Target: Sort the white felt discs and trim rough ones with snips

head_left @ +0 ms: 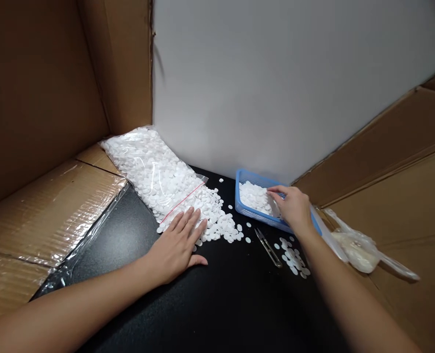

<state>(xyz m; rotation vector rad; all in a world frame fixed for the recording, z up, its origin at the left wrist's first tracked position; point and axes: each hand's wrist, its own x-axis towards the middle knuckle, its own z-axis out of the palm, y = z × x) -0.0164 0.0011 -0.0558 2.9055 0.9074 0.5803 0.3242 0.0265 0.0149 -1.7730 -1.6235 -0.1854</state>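
We rest our open left hand [176,247] on small white round discs [224,226]; our right hand [294,206], fingertips close together, is at more in a blue plastic basket [254,215], whether gripping any we cannot tell.

Dim, darkest on cardboard [33,63] at ten o'clock. Soft glare on black surface [116,238] at eight; hard glints on plastic bag [143,162] at nine. Corner darkening at two. Wide-angle stretching toward edges; reasonably sharp at centre.
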